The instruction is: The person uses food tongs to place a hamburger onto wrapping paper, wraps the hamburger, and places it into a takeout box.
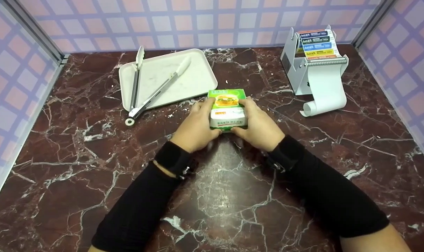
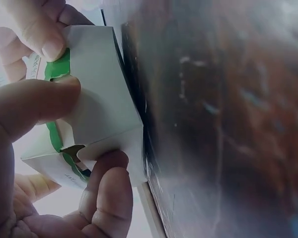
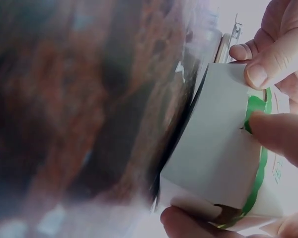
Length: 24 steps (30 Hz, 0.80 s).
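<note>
A green and white cardboard burger box (image 1: 227,112), with a hamburger printed on its lid, sits on the table in the head view with its lid down. My left hand (image 1: 195,126) grips its left side and my right hand (image 1: 262,125) grips its right side. Both thumbs press at the front edge while the fingers lie along the sides. The left wrist view shows the box's plain white front (image 2: 102,84) and a green scalloped lid edge with a tab. Thumbs touch that green tab (image 3: 256,106) in the right wrist view. Whatever the box contains is hidden.
Behind and to the left lies a white tray (image 1: 201,75), with metal tongs (image 1: 159,90) spread across it, their ring end over the front edge. A label dispenser (image 1: 291,75) with several coloured label strips and a hanging white paper roll (image 1: 326,89) stands at the back right. Patterned walls (image 1: 212,24) enclose the marbled table (image 1: 93,175).
</note>
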Each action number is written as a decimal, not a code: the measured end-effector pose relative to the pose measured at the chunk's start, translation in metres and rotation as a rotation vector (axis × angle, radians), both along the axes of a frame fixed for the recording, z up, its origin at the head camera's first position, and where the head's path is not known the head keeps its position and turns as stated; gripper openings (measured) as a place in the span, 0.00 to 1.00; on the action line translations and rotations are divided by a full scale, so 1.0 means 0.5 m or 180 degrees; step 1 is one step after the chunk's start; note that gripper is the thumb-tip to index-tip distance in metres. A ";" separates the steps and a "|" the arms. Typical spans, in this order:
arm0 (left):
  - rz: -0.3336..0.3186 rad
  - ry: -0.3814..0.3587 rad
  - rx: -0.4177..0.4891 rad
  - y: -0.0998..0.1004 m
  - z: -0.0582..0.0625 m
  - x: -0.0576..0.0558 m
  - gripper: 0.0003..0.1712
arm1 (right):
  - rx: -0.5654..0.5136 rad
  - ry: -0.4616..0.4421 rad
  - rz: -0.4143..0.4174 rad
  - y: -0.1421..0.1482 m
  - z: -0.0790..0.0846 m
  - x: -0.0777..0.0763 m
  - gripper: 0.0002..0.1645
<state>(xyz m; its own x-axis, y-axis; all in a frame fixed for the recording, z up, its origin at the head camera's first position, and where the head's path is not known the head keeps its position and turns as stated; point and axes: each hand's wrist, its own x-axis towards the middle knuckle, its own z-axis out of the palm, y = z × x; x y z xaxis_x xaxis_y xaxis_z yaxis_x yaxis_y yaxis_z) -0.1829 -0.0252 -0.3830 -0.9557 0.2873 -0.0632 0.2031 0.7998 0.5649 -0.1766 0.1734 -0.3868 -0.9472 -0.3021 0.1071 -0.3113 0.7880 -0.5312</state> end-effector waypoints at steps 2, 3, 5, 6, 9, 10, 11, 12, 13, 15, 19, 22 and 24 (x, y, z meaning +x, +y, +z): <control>-0.0009 -0.0016 -0.0017 0.002 -0.001 0.000 0.58 | 0.0111 0.0021 -0.0003 -0.003 0.000 0.002 0.47; -0.0010 -0.0023 -0.0026 0.003 -0.002 -0.001 0.58 | 0.0173 0.0032 -0.0009 -0.004 0.000 0.003 0.47; -0.0010 -0.0041 -0.0050 0.003 -0.003 -0.001 0.58 | 0.0272 0.0028 -0.0001 -0.008 0.001 0.005 0.47; -0.0010 -0.0035 -0.0063 0.003 -0.004 -0.001 0.58 | 0.0308 0.0032 -0.0001 -0.010 0.001 0.006 0.47; -0.0024 0.0010 -0.0110 0.003 -0.006 -0.002 0.58 | 0.0402 0.0047 0.0019 -0.014 0.001 0.012 0.47; -0.0030 0.0024 -0.0125 0.002 -0.007 -0.002 0.58 | 0.0421 0.0057 0.0042 -0.015 0.001 0.015 0.46; -0.0037 0.0038 -0.0127 0.002 -0.008 -0.002 0.58 | 0.0432 0.0069 0.0054 -0.017 0.000 0.018 0.46; -0.0048 0.0039 -0.0126 0.002 -0.008 -0.002 0.59 | 0.0450 0.0083 0.0060 -0.018 0.000 0.021 0.46; -0.0059 0.0024 -0.0123 0.001 -0.008 -0.001 0.59 | 0.0478 0.0091 0.0070 -0.019 0.000 0.023 0.46; -0.0075 0.0015 -0.0127 0.000 -0.008 -0.001 0.59 | 0.0529 0.0065 0.0073 -0.022 -0.001 0.025 0.46; -0.0102 -0.0020 -0.0145 -0.003 -0.008 -0.002 0.60 | 0.0694 -0.0105 0.0003 -0.025 0.003 0.023 0.53; -0.0125 0.0019 -0.0175 -0.004 -0.007 -0.003 0.59 | 0.0800 -0.0125 -0.0049 -0.021 0.006 0.019 0.56; -0.0139 0.0052 -0.0185 -0.004 -0.007 -0.004 0.58 | 0.0823 -0.0090 -0.0046 -0.018 0.008 0.016 0.55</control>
<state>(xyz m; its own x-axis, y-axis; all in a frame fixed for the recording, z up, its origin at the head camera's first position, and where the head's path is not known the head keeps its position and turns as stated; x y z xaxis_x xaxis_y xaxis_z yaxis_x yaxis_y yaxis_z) -0.1847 -0.0274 -0.3863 -0.9434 0.3251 -0.0656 0.2473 0.8214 0.5140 -0.1684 0.1642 -0.3827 -0.9532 -0.3024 0.0014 -0.2870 0.9030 -0.3198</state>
